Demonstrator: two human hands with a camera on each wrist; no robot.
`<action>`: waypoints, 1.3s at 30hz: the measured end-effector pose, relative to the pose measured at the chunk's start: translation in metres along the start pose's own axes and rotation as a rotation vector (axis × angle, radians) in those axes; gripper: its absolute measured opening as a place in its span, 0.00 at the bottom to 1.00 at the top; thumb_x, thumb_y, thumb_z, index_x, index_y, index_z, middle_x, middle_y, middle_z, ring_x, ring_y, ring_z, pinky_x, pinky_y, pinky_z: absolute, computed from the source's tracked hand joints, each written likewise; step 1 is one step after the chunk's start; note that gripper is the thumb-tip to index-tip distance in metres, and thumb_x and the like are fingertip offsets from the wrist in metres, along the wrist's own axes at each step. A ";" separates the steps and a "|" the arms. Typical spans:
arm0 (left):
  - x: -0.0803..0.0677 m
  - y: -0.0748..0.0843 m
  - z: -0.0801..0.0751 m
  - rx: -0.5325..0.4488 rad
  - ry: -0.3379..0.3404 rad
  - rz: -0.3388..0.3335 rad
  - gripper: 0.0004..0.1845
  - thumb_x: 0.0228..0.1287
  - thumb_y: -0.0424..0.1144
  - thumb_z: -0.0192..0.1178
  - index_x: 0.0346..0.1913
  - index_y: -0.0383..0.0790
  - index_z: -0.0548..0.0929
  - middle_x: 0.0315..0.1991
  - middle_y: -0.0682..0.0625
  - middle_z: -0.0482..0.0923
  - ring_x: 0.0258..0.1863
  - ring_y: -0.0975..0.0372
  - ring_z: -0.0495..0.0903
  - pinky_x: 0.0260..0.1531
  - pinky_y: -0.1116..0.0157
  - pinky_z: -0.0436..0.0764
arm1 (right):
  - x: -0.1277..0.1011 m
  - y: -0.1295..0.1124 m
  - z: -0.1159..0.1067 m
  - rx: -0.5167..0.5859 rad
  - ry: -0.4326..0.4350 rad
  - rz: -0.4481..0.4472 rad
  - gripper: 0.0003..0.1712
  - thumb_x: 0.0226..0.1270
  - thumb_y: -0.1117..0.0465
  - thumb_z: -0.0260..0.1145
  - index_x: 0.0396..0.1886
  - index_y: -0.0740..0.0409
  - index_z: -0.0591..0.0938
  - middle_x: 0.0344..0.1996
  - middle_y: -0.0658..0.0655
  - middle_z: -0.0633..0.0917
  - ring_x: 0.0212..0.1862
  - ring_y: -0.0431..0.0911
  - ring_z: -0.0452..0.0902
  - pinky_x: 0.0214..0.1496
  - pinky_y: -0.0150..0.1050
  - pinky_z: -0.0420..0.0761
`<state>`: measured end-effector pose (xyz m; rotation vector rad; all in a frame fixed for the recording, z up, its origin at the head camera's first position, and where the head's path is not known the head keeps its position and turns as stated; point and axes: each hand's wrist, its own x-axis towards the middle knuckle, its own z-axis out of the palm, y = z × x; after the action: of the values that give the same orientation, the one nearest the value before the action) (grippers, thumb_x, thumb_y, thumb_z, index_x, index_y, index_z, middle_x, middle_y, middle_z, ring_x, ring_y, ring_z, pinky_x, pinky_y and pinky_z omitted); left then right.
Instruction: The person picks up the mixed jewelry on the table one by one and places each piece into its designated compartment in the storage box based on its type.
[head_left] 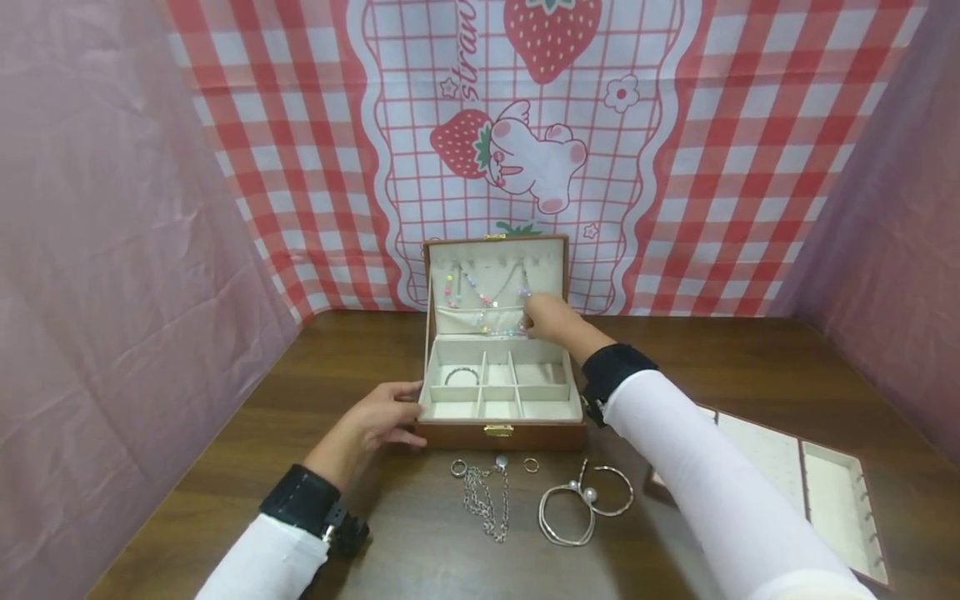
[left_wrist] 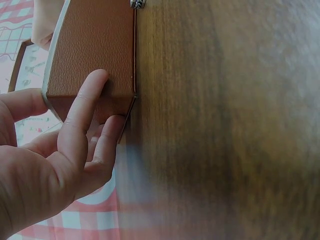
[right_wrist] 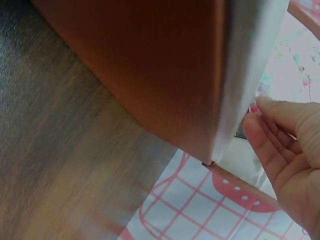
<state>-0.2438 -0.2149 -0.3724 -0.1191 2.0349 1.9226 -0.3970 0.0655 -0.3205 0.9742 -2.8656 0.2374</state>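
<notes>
A brown leather jewellery box [head_left: 498, 433] sits open mid dark wooden table [head_left: 750, 358], before a red checked strawberry backdrop [head_left: 675, 150]. Left hand [head_left: 378, 417] rests straight-fingered against its left side; right hand [head_left: 551, 321] pinches a beaded necklace [head_left: 480, 296] in its lid.

Bangles [head_left: 585, 504], rings [head_left: 531, 465], chain [head_left: 486, 500], tray [head_left: 828, 492]

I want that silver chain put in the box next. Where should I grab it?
Pinch the chain from above at its upper end near the pendant, by the box front. It lies flat and bunched on the table, so lifting one end should let it hang free.
</notes>
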 end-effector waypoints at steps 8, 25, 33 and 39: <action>0.000 0.007 0.001 0.078 0.002 -0.013 0.33 0.66 0.23 0.50 0.74 0.28 0.55 0.61 0.27 0.61 0.60 0.34 0.67 0.36 0.49 0.84 | -0.008 0.010 0.000 0.050 0.032 -0.045 0.02 0.51 0.71 0.72 0.26 0.65 0.86 0.24 0.56 0.84 0.32 0.51 0.80 0.39 0.44 0.81; 0.013 0.102 0.022 0.492 0.132 0.191 0.25 0.65 0.33 0.63 0.63 0.29 0.73 0.59 0.35 0.73 0.56 0.47 0.76 0.49 0.56 0.81 | -0.027 0.008 -0.037 0.085 0.014 0.097 0.12 0.52 0.69 0.66 0.37 0.71 0.84 0.31 0.61 0.84 0.38 0.56 0.79 0.44 0.48 0.80; 0.063 0.131 0.050 0.392 0.083 0.089 0.23 0.65 0.28 0.59 0.62 0.24 0.71 0.61 0.32 0.71 0.60 0.42 0.72 0.56 0.55 0.77 | -0.021 -0.002 -0.039 0.170 -0.082 0.236 0.11 0.52 0.66 0.67 0.35 0.70 0.84 0.31 0.59 0.84 0.37 0.53 0.78 0.44 0.46 0.80; 0.101 0.123 0.068 0.410 0.193 -0.021 0.25 0.62 0.27 0.60 0.62 0.25 0.69 0.56 0.35 0.74 0.50 0.46 0.80 0.47 0.58 0.82 | -0.014 -0.009 -0.028 0.183 -0.160 0.366 0.11 0.52 0.65 0.68 0.32 0.67 0.78 0.27 0.56 0.78 0.31 0.50 0.74 0.37 0.40 0.78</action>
<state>-0.3617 -0.1205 -0.2872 -0.2313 2.4972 1.4909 -0.3792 0.0713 -0.2943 0.5007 -3.2002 0.4792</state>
